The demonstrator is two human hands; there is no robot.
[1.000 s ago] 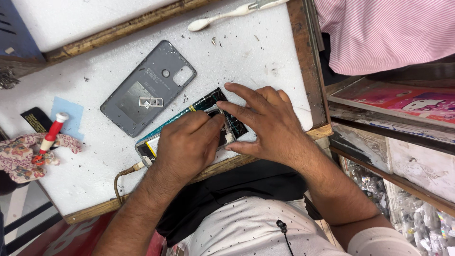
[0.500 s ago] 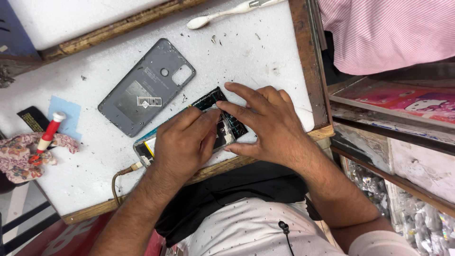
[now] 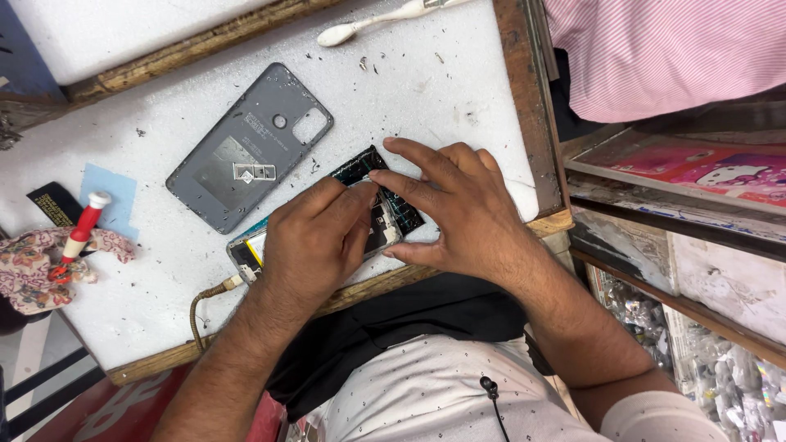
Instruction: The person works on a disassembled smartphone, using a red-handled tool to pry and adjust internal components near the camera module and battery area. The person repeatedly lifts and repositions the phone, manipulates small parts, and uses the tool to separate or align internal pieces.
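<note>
head view: an opened black smartphone with its circuit board exposed [image 3: 385, 209] lies near the front edge of a white foam-topped counter [image 3: 426, 90]. the left hand [image 3: 315, 241] rests curled on top of it, fingertips pressed to the board. the right hand [image 3: 454, 205] lies open just beside, fingers spread flat on the phone's upper end. beyond the left hand sits a grey plastic phone back cover [image 3: 246, 147]. far left of it lies a red-handled screwdriver [image 3: 78, 237]. a braided cable [image 3: 209, 299] runs from the phone's lower end.
</note>
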